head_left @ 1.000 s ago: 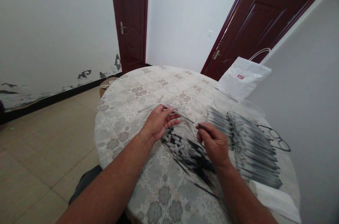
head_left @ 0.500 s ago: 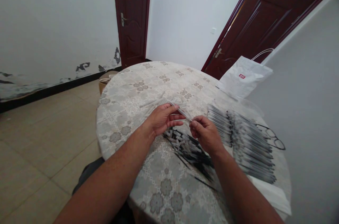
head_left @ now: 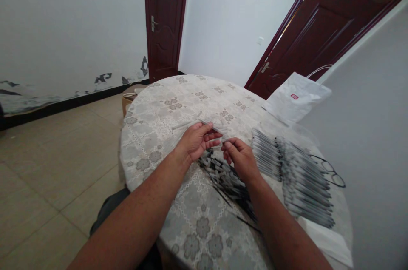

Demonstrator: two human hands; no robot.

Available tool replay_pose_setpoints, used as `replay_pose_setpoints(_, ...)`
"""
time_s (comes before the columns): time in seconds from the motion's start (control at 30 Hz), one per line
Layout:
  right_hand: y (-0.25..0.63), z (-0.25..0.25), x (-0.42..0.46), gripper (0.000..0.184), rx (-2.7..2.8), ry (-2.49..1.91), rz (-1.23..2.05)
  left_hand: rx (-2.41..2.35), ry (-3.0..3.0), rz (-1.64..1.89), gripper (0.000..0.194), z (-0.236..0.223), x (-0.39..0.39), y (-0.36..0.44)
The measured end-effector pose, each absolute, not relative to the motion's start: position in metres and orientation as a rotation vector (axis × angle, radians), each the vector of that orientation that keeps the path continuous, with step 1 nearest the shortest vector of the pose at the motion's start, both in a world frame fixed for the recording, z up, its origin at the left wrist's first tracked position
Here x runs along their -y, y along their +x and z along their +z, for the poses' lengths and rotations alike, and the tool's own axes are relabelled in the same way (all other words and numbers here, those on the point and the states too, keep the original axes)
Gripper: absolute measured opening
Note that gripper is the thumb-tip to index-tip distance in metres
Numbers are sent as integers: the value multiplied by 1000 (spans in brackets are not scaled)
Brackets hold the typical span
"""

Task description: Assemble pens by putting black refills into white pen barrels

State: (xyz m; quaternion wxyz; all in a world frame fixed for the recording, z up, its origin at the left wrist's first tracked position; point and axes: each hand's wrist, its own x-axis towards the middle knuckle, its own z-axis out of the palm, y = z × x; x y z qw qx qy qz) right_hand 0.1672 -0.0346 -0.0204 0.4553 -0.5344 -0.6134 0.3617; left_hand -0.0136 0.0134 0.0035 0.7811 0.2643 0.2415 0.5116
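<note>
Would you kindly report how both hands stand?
Left hand holding slender pale stick. Right hand pinched closed at its near end, exact contact unclear. Loose dark-and-white pile close by, apparently not obstructing.

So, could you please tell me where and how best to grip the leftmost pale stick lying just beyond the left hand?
I'd pinch the pale stick by its left end, coming from above and the left: it looks slim and straight, lying on the tablecloth, with that end clear and the other nearer the left hand.
</note>
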Motion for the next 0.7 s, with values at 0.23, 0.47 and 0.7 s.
replay_pose_setpoints(0.23, 154, -35, 27, 19, 2164, -1808, 195, -540, 443, 1176, 7, 8, -18, -18)
replay_pose_setpoints(0.47, 132, -30, 16, 20, 2259, -2064, 38, -550, 473, 1153, 6, 10, -13, -16)
replay_pose_setpoints(0.7, 139, -29, 19, 22, 2176, -1885, 116, -562, 509, 1168, 10, 6, -16, -16)
